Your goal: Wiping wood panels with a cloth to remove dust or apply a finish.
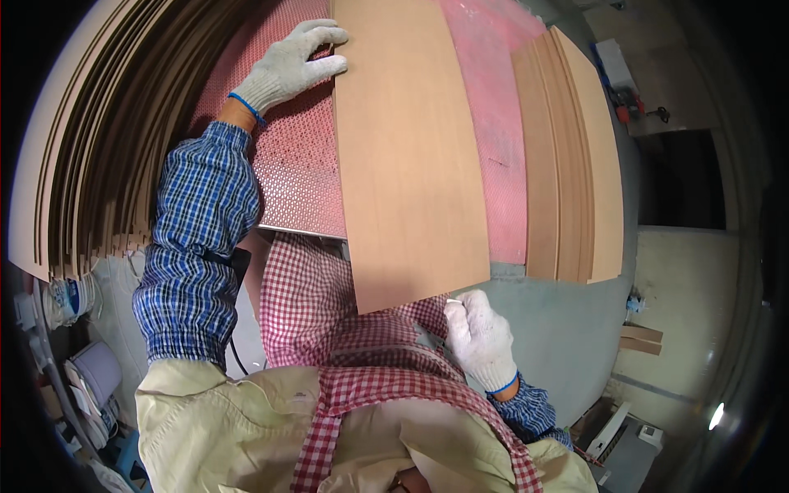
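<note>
Tan and smooth-faced, one long sheet point(415, 164) is shown in the head view, laid across the pink, dimpled desk point(300, 185), its near end projecting past the desk's edge above the checked apron point(300, 308). At the sheet's left edge, toward its far part, the gloved left hand point(289, 66) is placed with thumb and fingers parted, the tips set against that edge; no firm grip is seen. Just beside the sheet's near right corner, the gloved right hand point(479, 333) is held with its fingers bent inward; whether anything is pinched there, or whether the corner is touched, cannot be told. To the right of the sheet, a smaller stack of similar sheets point(567, 164) is laid on the desk, and well to its left a deep stack of sheets point(107, 140) is seen, its edges fanned.

As a judgement, the sheet is best steadied by light, even pressure at the left edge, so that it is neither bent nor skewed. The overhanging end should be prevented from sagging, and the corner should be guided without being creased.
</note>
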`<state>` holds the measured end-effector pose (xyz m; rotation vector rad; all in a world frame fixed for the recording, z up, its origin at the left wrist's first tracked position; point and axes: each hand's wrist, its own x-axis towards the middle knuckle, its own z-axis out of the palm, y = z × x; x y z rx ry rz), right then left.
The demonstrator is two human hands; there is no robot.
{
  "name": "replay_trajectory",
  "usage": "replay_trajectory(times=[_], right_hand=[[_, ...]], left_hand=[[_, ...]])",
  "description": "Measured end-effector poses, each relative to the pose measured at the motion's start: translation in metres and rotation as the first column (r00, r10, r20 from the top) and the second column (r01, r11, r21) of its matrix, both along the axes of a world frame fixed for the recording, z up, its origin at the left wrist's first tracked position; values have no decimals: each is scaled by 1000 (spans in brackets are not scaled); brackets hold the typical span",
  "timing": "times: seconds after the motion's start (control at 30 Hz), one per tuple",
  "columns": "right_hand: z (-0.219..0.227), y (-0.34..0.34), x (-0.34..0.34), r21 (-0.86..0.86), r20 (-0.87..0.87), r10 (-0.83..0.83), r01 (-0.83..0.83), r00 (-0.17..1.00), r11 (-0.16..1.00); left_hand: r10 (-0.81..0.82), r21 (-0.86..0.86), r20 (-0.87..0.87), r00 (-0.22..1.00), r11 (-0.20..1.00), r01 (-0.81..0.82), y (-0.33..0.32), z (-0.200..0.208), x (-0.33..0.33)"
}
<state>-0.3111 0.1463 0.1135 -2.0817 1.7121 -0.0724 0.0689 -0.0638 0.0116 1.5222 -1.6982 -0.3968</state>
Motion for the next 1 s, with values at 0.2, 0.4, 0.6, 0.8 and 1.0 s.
replay_trajectory(times=[0.2,0.4,0.6,0.8,1.0], right_hand=[[-1,-4,19,4,3,14,-14,1000,1000],[-5,-16,22,-2,-37,30,-30,999,1000],[-9,-72,44,-62,-26,141,-142,990,988],[-23,-185,91,-188,-126,254,-275,959,943],[-28,-306,158,-290,-210,308,-360,928,887]], left_hand=[[6,-63,6,1000,998,-6,-4,-10,1],[4,-47,9,1000,999,-3,-2,-6,0],[-3,-1,-36,999,1000,3,2,0,1],[-40,11,-82,996,999,41,2,5,-4],[-50,39,-131,990,998,56,9,13,-1]])
